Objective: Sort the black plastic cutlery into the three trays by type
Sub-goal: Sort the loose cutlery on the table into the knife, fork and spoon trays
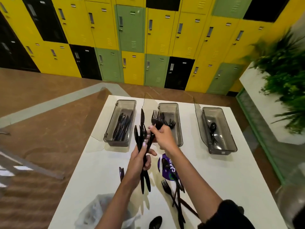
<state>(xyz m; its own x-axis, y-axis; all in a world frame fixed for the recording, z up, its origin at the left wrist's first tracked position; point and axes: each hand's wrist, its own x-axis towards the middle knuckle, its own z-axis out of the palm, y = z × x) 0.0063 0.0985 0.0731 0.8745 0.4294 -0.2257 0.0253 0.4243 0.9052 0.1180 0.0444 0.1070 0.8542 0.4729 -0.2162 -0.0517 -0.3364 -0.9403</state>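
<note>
Three smoky clear trays stand in a row at the far side of the white table. The left tray holds several knives, the middle tray a few forks, the right tray spoons. My left hand is shut on a bunch of black knives, held upright above the table. My right hand grips black forks near that bunch, just left of the middle tray. Loose forks, a spoon and a knife lie on the near table.
A purple round label lies mid-table. A clear plastic bag sits at the near left edge. Clear lids lean behind the trays. Coloured lockers line the far wall, and a white planter with green plants stands to the right.
</note>
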